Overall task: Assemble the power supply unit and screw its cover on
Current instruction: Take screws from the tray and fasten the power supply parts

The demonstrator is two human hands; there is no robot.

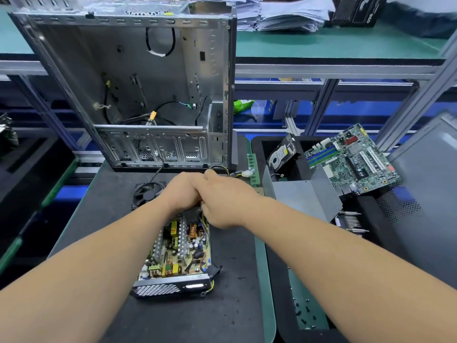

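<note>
Head view. PSU [176, 253] lies open on the bench [222, 305], just in front of the upright case [138, 90]; its cover is not on, and the board with coils, capacitors and heatsink fins is exposed. The perforated end wall faces the person.

Both hands meet over the far end of the PSU, the end nearest the case. Left hand [184, 191] and right hand [222, 204] touch each other, fingers curled down toward the yellow leads at that end. Fingertips are hidden under the knuckles, so I cannot tell what either one grips (the wire bundle is my guess). The leads [235, 174] run out from behind the hands toward the case.

Handling, judged:
- PSU looks dense for its size: steel tray plus transformers. Stiff shell, no flex expected.
- Board is fragile; coils and capacitor legs bend easily. Keep fingers off the components.
- Take hold at the tray's side walls or the perforated end wall.
- Sheet edges may be sharp, painted metal somewhat slippery.
- Leads are soft and springy; tuck them in so the cover does not pinch them.

Beside the PSU toward the case: a fan [148, 194]. Right of the PSU: loose screws [305, 314].
</note>
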